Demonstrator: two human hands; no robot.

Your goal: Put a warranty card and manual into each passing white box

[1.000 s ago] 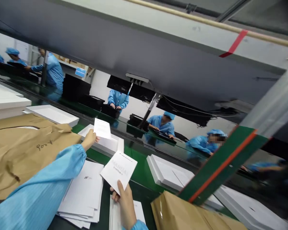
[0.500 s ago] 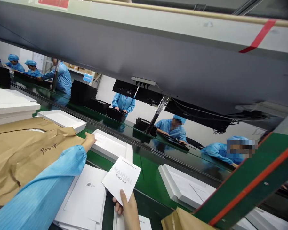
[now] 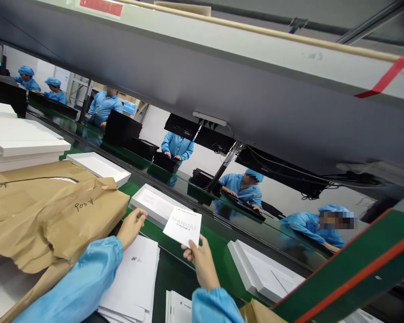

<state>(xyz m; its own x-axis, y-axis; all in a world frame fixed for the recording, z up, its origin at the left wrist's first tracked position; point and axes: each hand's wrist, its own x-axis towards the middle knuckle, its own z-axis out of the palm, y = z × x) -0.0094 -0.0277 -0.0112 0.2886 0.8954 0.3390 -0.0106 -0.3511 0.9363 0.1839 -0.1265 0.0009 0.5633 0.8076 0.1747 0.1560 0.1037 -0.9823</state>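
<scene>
My right hand grips a white booklet printed "MANUAL" by its lower right corner, thumb on top. The booklet is over the near right part of an open white box, which has a printed sheet in its left part. My left hand is just in front of that box's left end, fingers curled together, with nothing visible in them. Below my left hand lies a stack of white printed sheets. A brown paper wrapper with handwriting is left of my left hand.
White boxes are stacked at far left. Another open white box and a box with papers sit on the green conveyor. A green post with an orange stripe slants at right. Co-workers in blue work across the line.
My left hand has moved away from the box's left end, down and toward me. My right hand has carried the booklet up and right, closer over the box.
</scene>
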